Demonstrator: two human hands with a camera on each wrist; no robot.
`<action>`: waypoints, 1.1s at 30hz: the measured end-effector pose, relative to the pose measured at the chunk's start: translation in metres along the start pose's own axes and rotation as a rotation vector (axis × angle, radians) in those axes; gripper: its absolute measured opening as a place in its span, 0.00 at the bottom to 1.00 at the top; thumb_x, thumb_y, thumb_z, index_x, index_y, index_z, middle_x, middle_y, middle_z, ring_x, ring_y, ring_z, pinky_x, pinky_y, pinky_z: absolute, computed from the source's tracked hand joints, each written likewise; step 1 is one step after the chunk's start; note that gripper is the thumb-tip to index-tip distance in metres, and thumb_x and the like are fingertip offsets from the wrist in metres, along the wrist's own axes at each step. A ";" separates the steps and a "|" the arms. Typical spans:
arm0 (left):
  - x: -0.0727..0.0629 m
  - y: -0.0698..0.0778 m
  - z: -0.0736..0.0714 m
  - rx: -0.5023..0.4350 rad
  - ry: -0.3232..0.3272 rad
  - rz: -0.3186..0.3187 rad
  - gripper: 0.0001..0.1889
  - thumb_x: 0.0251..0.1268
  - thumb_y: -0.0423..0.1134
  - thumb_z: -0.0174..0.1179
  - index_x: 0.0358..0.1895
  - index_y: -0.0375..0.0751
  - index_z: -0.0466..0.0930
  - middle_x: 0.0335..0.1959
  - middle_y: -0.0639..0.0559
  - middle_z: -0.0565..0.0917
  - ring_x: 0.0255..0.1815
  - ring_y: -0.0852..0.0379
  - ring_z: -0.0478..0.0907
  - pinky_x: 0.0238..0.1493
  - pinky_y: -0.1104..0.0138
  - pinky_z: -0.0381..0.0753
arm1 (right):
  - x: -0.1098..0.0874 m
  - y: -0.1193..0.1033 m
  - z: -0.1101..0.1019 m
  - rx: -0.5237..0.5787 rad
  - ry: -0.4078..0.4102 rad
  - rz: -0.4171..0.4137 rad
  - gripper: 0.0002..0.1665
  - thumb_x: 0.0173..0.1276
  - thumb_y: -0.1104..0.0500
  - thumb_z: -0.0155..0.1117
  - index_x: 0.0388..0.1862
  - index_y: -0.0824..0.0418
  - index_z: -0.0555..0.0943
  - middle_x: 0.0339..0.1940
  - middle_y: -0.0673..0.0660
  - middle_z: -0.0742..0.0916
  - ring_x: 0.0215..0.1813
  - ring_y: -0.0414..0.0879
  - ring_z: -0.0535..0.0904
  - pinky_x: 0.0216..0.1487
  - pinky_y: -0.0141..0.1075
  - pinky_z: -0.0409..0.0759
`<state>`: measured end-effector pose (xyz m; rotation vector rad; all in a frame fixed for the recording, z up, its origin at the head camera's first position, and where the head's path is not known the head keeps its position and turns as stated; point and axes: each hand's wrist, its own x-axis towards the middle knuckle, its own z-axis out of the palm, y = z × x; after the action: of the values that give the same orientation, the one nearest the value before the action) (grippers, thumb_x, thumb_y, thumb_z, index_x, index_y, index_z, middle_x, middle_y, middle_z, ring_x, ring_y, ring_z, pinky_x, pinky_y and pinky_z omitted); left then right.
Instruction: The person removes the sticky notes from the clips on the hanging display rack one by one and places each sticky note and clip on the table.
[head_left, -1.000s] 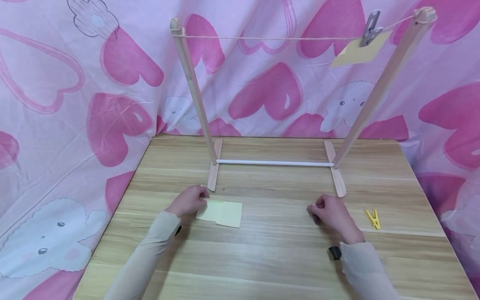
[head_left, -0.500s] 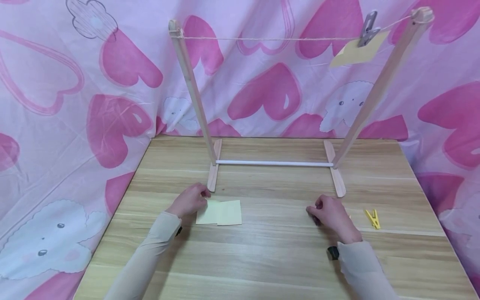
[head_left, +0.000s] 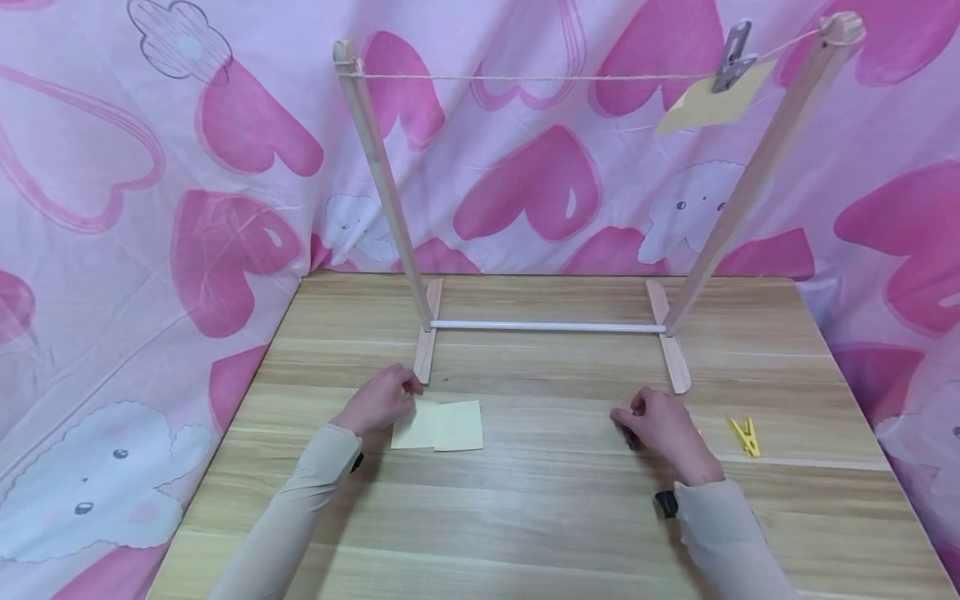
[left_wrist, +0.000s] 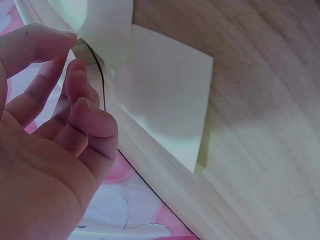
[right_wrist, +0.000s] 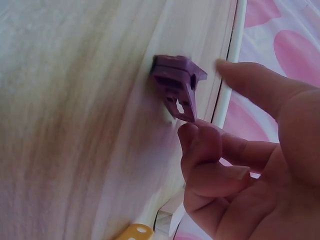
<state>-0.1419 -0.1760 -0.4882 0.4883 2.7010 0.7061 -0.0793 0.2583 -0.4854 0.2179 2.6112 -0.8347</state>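
Note:
My left hand (head_left: 378, 400) pinches the near corner of a pale yellow paper sheet (left_wrist: 107, 25) between thumb and forefinger. A second yellow sheet (head_left: 460, 425) lies beside and partly overlaps it; its edge lifts a little off the table in the left wrist view. My right hand (head_left: 660, 425) holds a purple clothespin (right_wrist: 177, 77) by its narrow end with curled fingertips, low over the table. The thumb stands slightly apart from the clip in the right wrist view. In the head view only a dark bit of the clothespin shows under the fingers.
A wooden stand with two posts (head_left: 382, 183) and a string (head_left: 525, 78) stands at the back. A metal clip (head_left: 732, 58) holds a yellow sheet (head_left: 708, 107) on the string. A white rod (head_left: 547, 327) joins the feet. A yellow clothespin (head_left: 745, 437) lies right of my right hand.
The two yellow sheets by my left hand have turned slightly and evened out along their lower edges. Both hands stay almost in place.

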 end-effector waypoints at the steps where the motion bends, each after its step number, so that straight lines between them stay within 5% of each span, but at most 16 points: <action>1: 0.000 0.000 0.000 0.003 0.001 0.003 0.12 0.49 0.26 0.59 0.39 0.39 0.83 0.38 0.49 0.80 0.38 0.55 0.76 0.43 0.60 0.78 | 0.000 -0.001 -0.001 0.012 -0.001 0.008 0.23 0.68 0.44 0.60 0.38 0.65 0.77 0.30 0.57 0.81 0.31 0.47 0.74 0.28 0.35 0.71; 12: 0.003 0.010 -0.007 0.020 0.033 0.077 0.11 0.54 0.25 0.55 0.39 0.37 0.82 0.36 0.49 0.80 0.39 0.54 0.78 0.45 0.60 0.80 | -0.003 -0.002 -0.014 -0.008 0.055 -0.011 0.27 0.71 0.41 0.55 0.40 0.67 0.78 0.33 0.59 0.83 0.34 0.49 0.75 0.30 0.35 0.72; 20: 0.012 0.026 -0.023 -0.004 0.113 0.147 0.05 0.64 0.33 0.58 0.37 0.35 0.82 0.34 0.48 0.80 0.33 0.57 0.78 0.34 0.67 0.79 | -0.004 -0.003 -0.040 0.004 0.094 -0.043 0.24 0.72 0.45 0.55 0.43 0.67 0.77 0.35 0.61 0.82 0.33 0.49 0.75 0.29 0.35 0.74; 27: 0.025 0.049 -0.047 -0.029 0.224 0.157 0.05 0.65 0.34 0.57 0.34 0.37 0.81 0.34 0.45 0.82 0.35 0.52 0.80 0.37 0.60 0.81 | -0.009 -0.019 -0.076 0.030 0.374 -0.259 0.11 0.71 0.60 0.57 0.37 0.68 0.80 0.28 0.62 0.84 0.27 0.47 0.74 0.23 0.33 0.72; 33: 0.037 0.075 -0.073 -0.115 0.301 0.173 0.08 0.68 0.37 0.55 0.38 0.38 0.81 0.38 0.45 0.84 0.44 0.49 0.80 0.49 0.55 0.79 | -0.020 -0.042 -0.120 0.030 0.560 -0.334 0.13 0.71 0.57 0.57 0.40 0.67 0.82 0.28 0.63 0.83 0.25 0.39 0.70 0.22 0.29 0.67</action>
<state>-0.1835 -0.1299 -0.3968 0.6379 2.8944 1.0532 -0.1096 0.2941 -0.3658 0.0193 3.2207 -1.0442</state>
